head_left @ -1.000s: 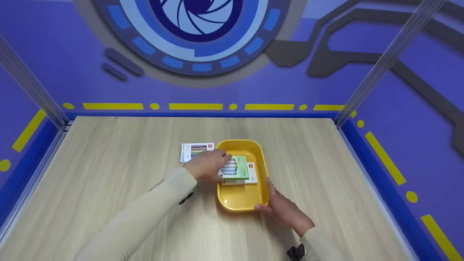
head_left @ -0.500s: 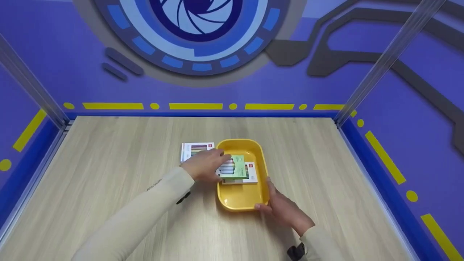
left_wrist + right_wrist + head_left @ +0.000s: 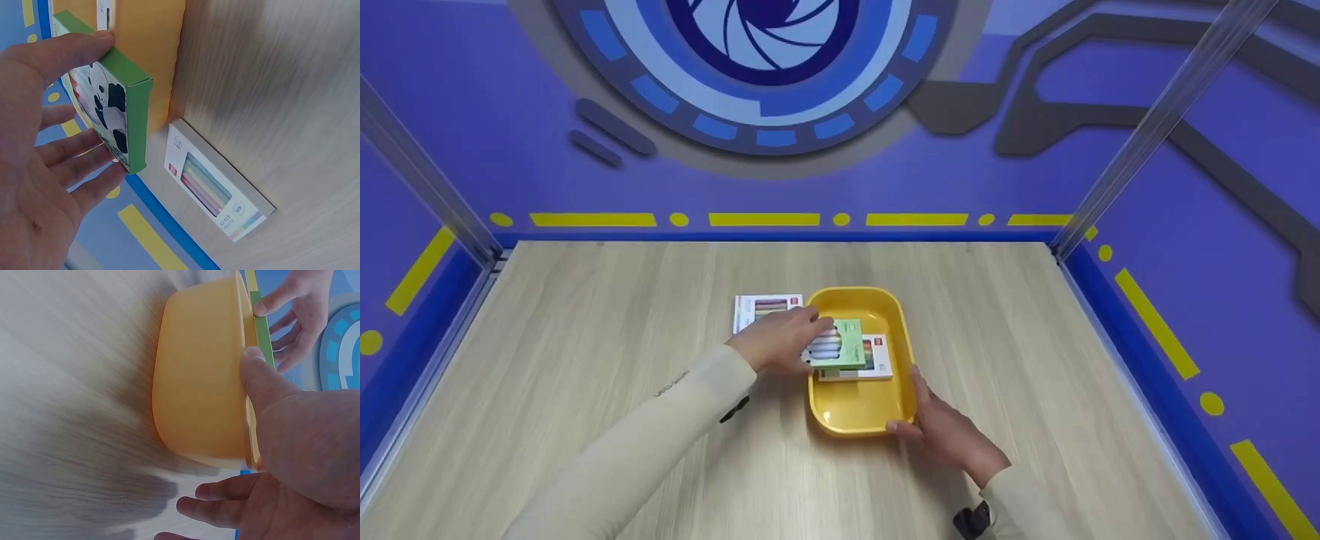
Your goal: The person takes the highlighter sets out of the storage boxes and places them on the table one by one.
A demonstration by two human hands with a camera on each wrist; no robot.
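My left hand [image 3: 776, 341] pinches a green box [image 3: 851, 341] printed with crayon-like sticks, tilted over the left rim of a yellow bin [image 3: 862, 409]. In the left wrist view, a panda picture shows on the green box [image 3: 138, 126], with the thumb on one edge and the fingertips at the opposite side. Beneath it, inside the bin, lies a white box [image 3: 880, 364], partly covered. My right hand [image 3: 956, 435] rests at the bin's near right corner; in the right wrist view its thumb touches the rim and several fingers are straight, apart from the wall.
Left of the bin, a second white box [image 3: 754, 307] with colored sticks in its window lies on the wooden table [image 3: 645, 315], partly behind my left hand. Purple-blue panels [image 3: 780, 199] stand around the table's back and sides.
My left hand has drawn slightly left with the green box, exposing more of the white box in the bin. The right hand and the bin stay in place.
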